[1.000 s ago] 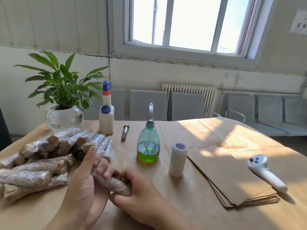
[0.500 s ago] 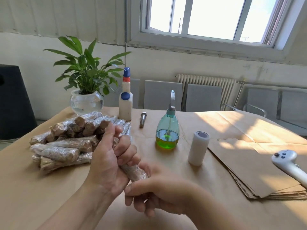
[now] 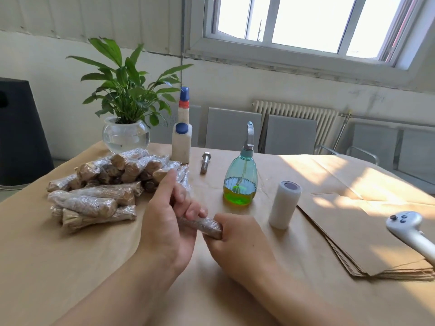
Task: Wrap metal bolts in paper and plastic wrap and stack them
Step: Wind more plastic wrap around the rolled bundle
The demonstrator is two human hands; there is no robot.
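A wrapped bolt (image 3: pixel 202 226), brown paper under shiny plastic wrap, lies across both my hands above the table. My left hand (image 3: pixel 167 222) curls its fingers round the bolt's left part. My right hand (image 3: pixel 237 241) grips its right end. A pile of several wrapped bolts (image 3: pixel 103 184) is stacked at the left of the table. One bare metal bolt (image 3: pixel 205 162) lies behind, near the white bottle. A white roll of plastic wrap (image 3: pixel 283 204) stands upright to the right. A stack of brown paper sheets (image 3: pixel 357 234) lies at the right.
A green-liquid spray bottle (image 3: pixel 240 182) stands mid-table, a white glue bottle (image 3: pixel 181 141) and a potted plant in a glass bowl (image 3: pixel 126 135) behind the pile. A white controller (image 3: pixel 412 229) rests on the paper sheets. Grey chairs line the table's far side.
The view has shifted left and down. My right hand, which had let go of the wrapped bolt half a second ago, has come back up and grips its right end.
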